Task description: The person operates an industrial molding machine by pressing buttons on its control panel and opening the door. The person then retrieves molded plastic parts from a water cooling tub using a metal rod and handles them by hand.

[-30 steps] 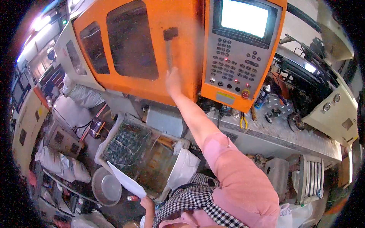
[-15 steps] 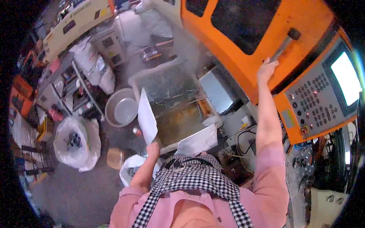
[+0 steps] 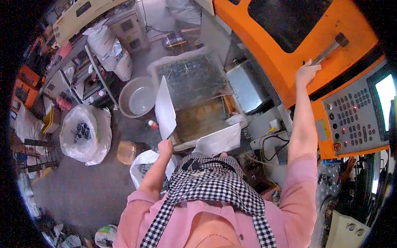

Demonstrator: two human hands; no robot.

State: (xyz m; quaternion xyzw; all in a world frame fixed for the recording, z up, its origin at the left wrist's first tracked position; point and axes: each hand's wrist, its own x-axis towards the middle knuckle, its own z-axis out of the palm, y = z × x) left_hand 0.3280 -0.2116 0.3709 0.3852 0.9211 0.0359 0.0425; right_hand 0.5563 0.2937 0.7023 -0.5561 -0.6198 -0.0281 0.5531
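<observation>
My right hand is wrapped around the lower end of a grey bar handle with a dark block at its top, on the orange machine door. My left hand is closed at the lower end of an upright white board; what lies inside its fingers is hidden. A second white board leans in front of my checkered apron. Between the boards and the machine stands a large tub with cloudy sheeting over its far part and a brownish inside.
A control panel with a lit screen is at right. On the left are a round basin, a red can, a plastic bag of dark parts, a brownish container and another white bag. Cables hang beside the tub.
The view has shifted, so the machine and handle sit further right and the floor items look higher. My right hand stays on the handle; my left hand stays by the white board.
</observation>
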